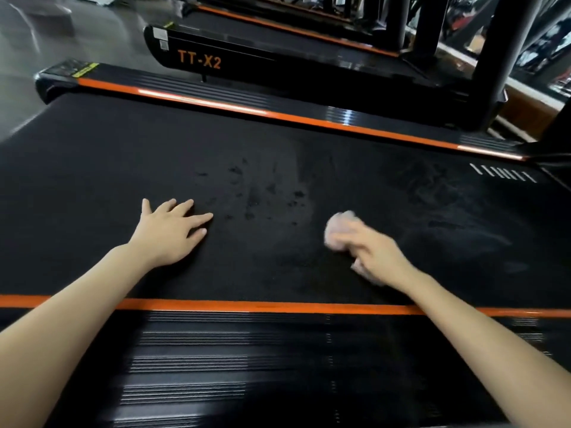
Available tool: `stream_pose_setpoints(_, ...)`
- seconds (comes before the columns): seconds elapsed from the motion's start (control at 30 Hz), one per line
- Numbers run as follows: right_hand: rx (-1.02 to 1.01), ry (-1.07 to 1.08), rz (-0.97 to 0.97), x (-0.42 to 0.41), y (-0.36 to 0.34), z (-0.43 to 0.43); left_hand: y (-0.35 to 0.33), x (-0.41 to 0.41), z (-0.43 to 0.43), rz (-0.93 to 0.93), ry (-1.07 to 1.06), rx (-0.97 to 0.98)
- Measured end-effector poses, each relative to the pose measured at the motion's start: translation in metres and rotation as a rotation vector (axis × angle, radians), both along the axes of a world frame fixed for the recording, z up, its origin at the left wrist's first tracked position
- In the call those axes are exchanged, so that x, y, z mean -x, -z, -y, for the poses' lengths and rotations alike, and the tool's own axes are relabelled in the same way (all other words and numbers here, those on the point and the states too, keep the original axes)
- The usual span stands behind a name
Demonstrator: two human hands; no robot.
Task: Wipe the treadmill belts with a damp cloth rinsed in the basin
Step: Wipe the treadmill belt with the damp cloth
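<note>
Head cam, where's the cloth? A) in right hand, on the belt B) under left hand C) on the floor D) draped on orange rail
A: the right hand grips the cloth on the belt; the left hand rests flat on the belt, holding nothing.

Three treadmills are in view: the near treadmill (55, 84), a second treadmill (278, 66) behind it and a third treadmill (278, 18) beyond, only partly seen. One belt (278, 156) shows in full. The near machine has two ribbed side rails, the near rail (247, 366) and the far rail (191, 83), and two orange strips, one (247, 305) by each (309, 120); a third orange strip (309, 36) runs along the farthest machine. There is one "TT-X2" lettering (199, 60), two white labels (161, 35) on that end cap, and one yellow-and-black sticker (85, 69). Three dark uprights (500, 57) stand at upper right. Two hands, the left hand (173, 233) and the right hand (377, 254), and one pale cloth (336, 227).
</note>
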State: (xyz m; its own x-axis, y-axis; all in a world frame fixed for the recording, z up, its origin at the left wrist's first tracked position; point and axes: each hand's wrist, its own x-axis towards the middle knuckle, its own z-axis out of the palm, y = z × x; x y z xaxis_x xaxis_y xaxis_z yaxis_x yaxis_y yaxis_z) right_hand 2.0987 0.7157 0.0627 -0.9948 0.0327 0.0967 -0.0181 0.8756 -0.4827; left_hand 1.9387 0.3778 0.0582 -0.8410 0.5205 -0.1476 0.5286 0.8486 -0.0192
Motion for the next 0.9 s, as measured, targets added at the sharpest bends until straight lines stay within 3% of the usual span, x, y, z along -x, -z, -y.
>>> stream_pose_setpoints(0.1,-0.08,0.429,-0.024,0.056,-0.003,0.003,0.008,0.004,0.005,-0.056,-0.07,-0.028)
stream_pose_setpoints(0.13,-0.152,0.447,-0.029,0.072,-0.006,0.024,0.011,0.006,0.004,-0.069,-0.089,-0.037)
stream_pose_setpoints(0.2,-0.192,0.24,-0.041,0.083,-0.005,0.082,0.017,0.011,0.001,-0.07,-0.124,-0.069)
stream_pose_setpoints(0.33,-0.229,-0.428,-0.08,0.033,0.018,0.151,0.025,0.029,-0.015,-0.087,-0.162,-0.133)
stream_pose_setpoints(0.43,-0.284,-0.586,-0.168,0.046,0.011,0.114,0.029,0.047,-0.03,-0.119,-0.137,-0.113)
stream_pose_setpoints(0.47,-0.249,-0.563,-0.118,0.063,0.006,0.099,0.031,0.053,-0.034,-0.12,-0.129,-0.111)
stream_pose_setpoints(0.57,-0.059,-0.117,-0.066,0.135,0.0,0.052,0.036,0.063,-0.037,-0.099,-0.133,-0.113)
stream_pose_setpoints(0.63,-0.125,0.104,-0.095,0.165,0.006,0.029,0.04,0.061,-0.038,-0.105,-0.138,-0.122)
stream_pose_setpoints(0.8,-0.159,0.154,-0.036,0.178,0.007,0.015,0.042,0.063,-0.037,-0.148,-0.134,-0.157)
stream_pose_setpoints(0.9,-0.282,0.243,-0.032,0.157,0.011,0.041,0.044,0.063,-0.037,-0.145,-0.141,-0.157)
